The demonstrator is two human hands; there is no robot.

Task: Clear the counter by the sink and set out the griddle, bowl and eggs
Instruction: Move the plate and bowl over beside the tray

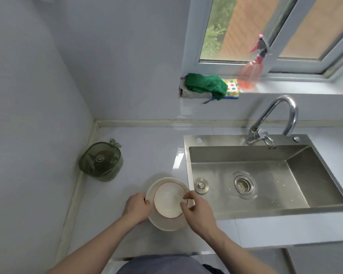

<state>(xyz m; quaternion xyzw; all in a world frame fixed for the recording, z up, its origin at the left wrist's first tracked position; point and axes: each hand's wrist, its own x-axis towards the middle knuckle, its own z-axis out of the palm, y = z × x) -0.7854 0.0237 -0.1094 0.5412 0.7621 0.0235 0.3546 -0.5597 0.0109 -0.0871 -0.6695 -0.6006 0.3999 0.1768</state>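
Head cam looks down at a white tabletop (147, 155) w/ a steel sink (246, 153) at 3 o'clock. Two stacked dishes sit near the front edge, just left of the sink: a red-rimmed bowl (167, 200) resting inside a bigger cream plate (166, 224). Left hand (137, 207) grips the plate's rim at its 9 o'clock, fingers curled round the edge. Right hand (198, 209) pinches the bowl's rim at 3 o'clock, thumb and fingertips on the red line. Hands are apart, one on each side of the stack. Green mesh-looking container (101, 161) stands at 10 o'clock by the wall, well apart from the dishes. Up on the windowsill at 1 o'clock: green cloth (206, 86), a dotted sponge (233, 89), pink spray bottle (249, 74). Faucet (273, 121) arcs over the sink's back edge; a loose drain plug (201, 185) lies in the basin, left of the drain (244, 184).
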